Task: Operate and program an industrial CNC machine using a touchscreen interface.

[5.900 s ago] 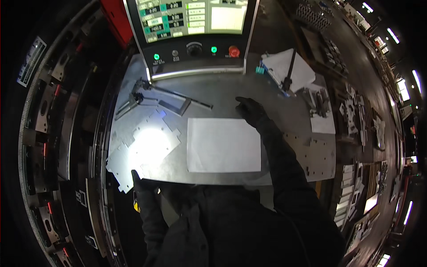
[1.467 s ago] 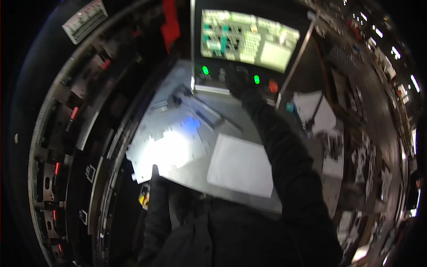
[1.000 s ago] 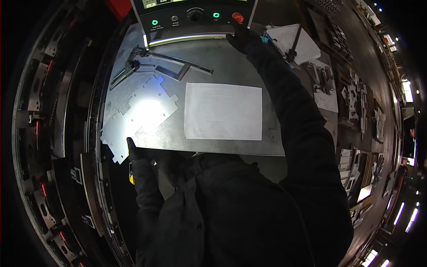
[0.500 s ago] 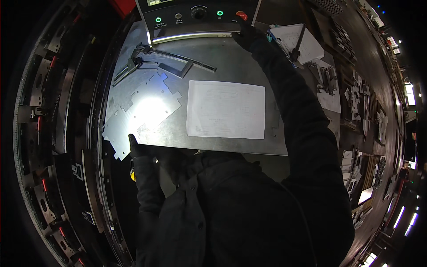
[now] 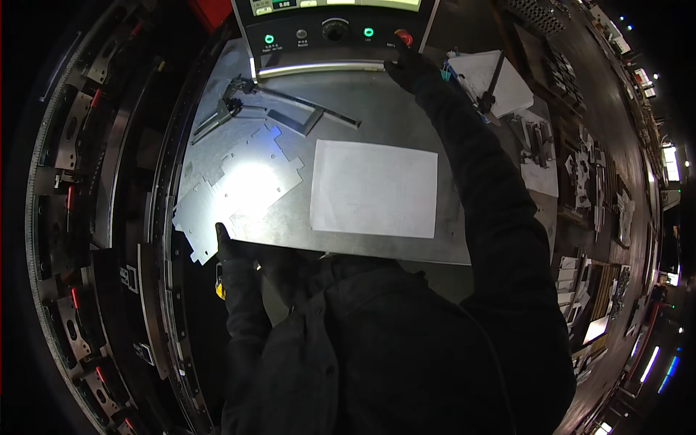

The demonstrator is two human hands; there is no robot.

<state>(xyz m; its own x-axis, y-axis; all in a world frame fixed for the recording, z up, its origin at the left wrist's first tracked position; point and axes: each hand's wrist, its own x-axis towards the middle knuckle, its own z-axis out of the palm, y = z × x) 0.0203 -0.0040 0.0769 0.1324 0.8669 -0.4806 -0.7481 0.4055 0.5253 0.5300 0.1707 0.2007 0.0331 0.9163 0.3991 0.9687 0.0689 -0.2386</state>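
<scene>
My left hand (image 5: 226, 245), in a black glove, is at the table's near left edge. Its thumb lies against the edge of a notched sheet-metal plate (image 5: 205, 221); the other fingers are hidden below, and the hand looks closed on the plate. A bright spot of light glares on the plate. My right hand (image 5: 410, 71), also gloved in black, reaches to the lower right corner of a control panel (image 5: 313, 50). Its thumb and a finger are apart, the finger just below a red mushroom button (image 5: 404, 37). I see nothing held in it.
A white paper sheet (image 5: 373, 190) lies mid-table. Behind the plate are a caliper (image 5: 308, 105) and a metal square (image 5: 296, 122). Papers under a dark tool (image 5: 493, 83) sit at right. Press-like tooling (image 5: 72, 203) runs along the left; racks of metal parts (image 5: 580, 167) stand right.
The whole view has shifted slightly, so the panel and table sit lower and farther right. Both hands keep about the same places at the plate and the panel.
</scene>
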